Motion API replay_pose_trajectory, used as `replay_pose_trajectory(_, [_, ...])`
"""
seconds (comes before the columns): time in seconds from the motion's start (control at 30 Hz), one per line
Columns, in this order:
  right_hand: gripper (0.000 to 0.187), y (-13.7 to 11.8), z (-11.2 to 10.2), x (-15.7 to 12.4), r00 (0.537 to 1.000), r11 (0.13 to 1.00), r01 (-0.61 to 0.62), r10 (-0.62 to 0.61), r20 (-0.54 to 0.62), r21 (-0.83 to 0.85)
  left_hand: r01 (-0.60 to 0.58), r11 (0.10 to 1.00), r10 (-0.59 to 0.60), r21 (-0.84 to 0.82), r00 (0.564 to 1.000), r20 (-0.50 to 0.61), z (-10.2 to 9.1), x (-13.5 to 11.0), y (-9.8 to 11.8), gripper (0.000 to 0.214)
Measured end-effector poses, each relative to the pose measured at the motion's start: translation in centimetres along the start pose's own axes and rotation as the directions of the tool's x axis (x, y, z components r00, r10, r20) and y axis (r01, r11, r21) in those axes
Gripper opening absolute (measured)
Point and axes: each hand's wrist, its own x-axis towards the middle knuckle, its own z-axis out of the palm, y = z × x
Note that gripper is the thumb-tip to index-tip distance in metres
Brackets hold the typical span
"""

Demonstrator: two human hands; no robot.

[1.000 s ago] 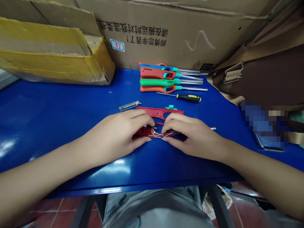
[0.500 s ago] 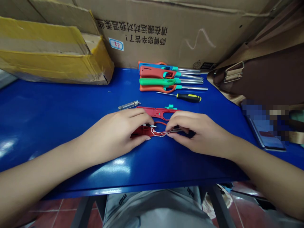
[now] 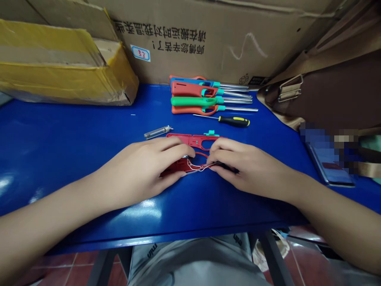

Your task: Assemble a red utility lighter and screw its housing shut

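My left hand (image 3: 143, 169) and my right hand (image 3: 244, 165) both pinch an opened red lighter half-shell (image 3: 178, 166) lying on the blue table (image 3: 89, 135). White wires (image 3: 198, 167) loop out of the shell between my fingertips. The other red half-shell (image 3: 195, 140), with a teal trigger piece (image 3: 210, 133), lies just beyond my hands. A small clear tube with a metal tip (image 3: 157, 132) rests to its left.
Several assembled long-nose lighters (image 3: 205, 97) in red, blue and green lie at the back. A black-and-yellow screwdriver (image 3: 230, 120) is in front of them. Cardboard boxes (image 3: 65, 67) stand at the back left, a brown bag (image 3: 330, 91) at the right, a phone (image 3: 330, 171) near it.
My right fingers shifted slightly along the shell near the wires. The view moved a little, so everything sits slightly further left.
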Motion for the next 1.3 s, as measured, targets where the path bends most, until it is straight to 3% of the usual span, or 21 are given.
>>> replay_pose_trajectory(0.33, [0.016, -0.3, 0.3, 0.0, 0.996, 0.998, 0.020, -0.014, -0.087, 0.059, -0.004, 1.000, 0.004, -0.007, 1.000, 0.002, -0.1, 0.2, 0.0, 0.023])
replay_pose_trajectory(0.6, [0.013, -0.5, 0.6, -0.1, 0.998, 0.998, -0.056, 0.057, -0.031, 0.032, -0.006, 1.000, 0.006, -0.001, 1.000, -0.006, 0.0, 0.1, 0.0, 0.022])
replay_pose_trajectory(0.8, [0.004, -0.5, 0.8, 0.2, 0.995, 0.995, -0.072, 0.076, -0.068, 0.067, 0.001, 1.000, -0.001, -0.023, 1.000, -0.009, 0.0, 0.1, 0.1, 0.022])
replay_pose_trajectory(1.03, [0.009, -0.6, 0.8, 0.1, 0.996, 0.995, -0.041, 0.048, -0.080, 0.089, 0.014, 1.000, -0.013, -0.027, 1.000, 0.006, 0.0, 0.2, 0.2, 0.023])
replay_pose_trajectory(1.3, [0.017, -1.6, 0.7, 0.0, 0.995, 0.985, -0.102, 0.103, 0.001, -0.136, 0.006, 0.999, -0.006, -0.032, 1.000, 0.003, 0.0, 0.2, 0.1, 0.023])
